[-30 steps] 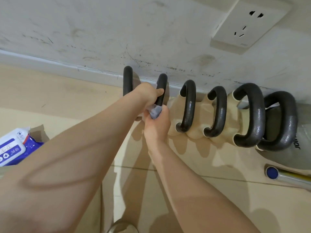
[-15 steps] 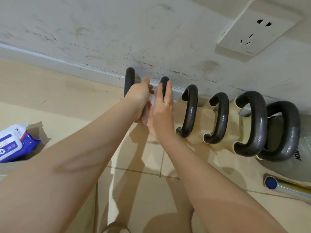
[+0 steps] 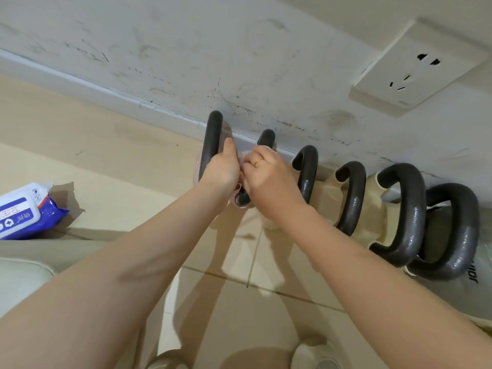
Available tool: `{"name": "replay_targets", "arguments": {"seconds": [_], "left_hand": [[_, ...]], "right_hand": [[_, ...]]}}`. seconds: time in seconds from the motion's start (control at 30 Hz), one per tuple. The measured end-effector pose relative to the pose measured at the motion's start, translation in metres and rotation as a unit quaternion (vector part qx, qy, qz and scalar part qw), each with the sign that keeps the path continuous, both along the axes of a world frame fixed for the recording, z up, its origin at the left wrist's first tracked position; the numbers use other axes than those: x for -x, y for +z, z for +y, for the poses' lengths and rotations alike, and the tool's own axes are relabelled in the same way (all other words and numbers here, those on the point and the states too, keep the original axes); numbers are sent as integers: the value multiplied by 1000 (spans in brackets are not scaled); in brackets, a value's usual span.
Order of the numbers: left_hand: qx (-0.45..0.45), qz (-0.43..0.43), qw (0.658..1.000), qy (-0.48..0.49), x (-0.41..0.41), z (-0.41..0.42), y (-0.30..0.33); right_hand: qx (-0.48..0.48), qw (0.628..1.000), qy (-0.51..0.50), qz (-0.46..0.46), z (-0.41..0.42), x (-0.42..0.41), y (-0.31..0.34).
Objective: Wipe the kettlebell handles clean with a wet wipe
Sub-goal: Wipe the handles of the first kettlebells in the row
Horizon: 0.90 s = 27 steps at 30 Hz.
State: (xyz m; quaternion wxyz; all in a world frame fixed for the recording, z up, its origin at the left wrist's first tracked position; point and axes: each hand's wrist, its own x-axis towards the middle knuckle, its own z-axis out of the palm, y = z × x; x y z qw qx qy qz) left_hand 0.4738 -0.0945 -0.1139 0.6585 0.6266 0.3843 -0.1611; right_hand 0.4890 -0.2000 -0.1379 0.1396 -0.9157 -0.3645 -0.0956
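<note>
Several kettlebells with black handles stand in a row along the wall. My left hand [image 3: 222, 170] and my right hand [image 3: 269, 178] close together around the middle of the second handle [image 3: 266, 137] from the left. A sliver of the pale wet wipe [image 3: 241, 159] shows between the two hands, and the rest of it is hidden by them. My left hand's fingers curl in from the left, beside the first handle [image 3: 213, 139]. My right hand, with a ring on one finger, wraps the handle from the right. The other handles [image 3: 306, 171] [image 3: 352, 193] [image 3: 404, 209] [image 3: 455, 230] are untouched.
A blue and white wet wipe pack [image 3: 22, 211] lies on the tiled floor at the left. A wall socket [image 3: 415, 67] sits above the row at the right. My shoes [image 3: 316, 352] show at the bottom edge, and the scuffed wall runs close behind the kettlebells.
A second ago my right hand rubbed the wipe low on the second handle while my left held its top. Both hands then flattened beside it and now curl around its middle.
</note>
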Motion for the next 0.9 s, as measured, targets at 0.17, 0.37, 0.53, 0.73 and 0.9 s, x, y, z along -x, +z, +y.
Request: {"name": "replay_targets", "arguments": {"seconds": [0.17, 0.37, 0.53, 0.73, 0.9], "left_hand": [[-18, -5, 1000, -11, 4, 0, 3], [-32, -7, 990, -135, 4, 6, 2], [-115, -68, 948, -290, -4, 1, 4], [-110, -67, 948, -291, 14, 5, 1], [-119, -93, 950, -275, 45, 0, -7]], "right_hand": [[165, 965, -49, 200, -3, -36, 16], [116, 952, -7, 282, -7, -47, 25], [97, 954, 21, 282, -8, -47, 25], [117, 940, -7, 320, -13, -64, 39], [160, 937, -12, 310, 0, -41, 38]]}}
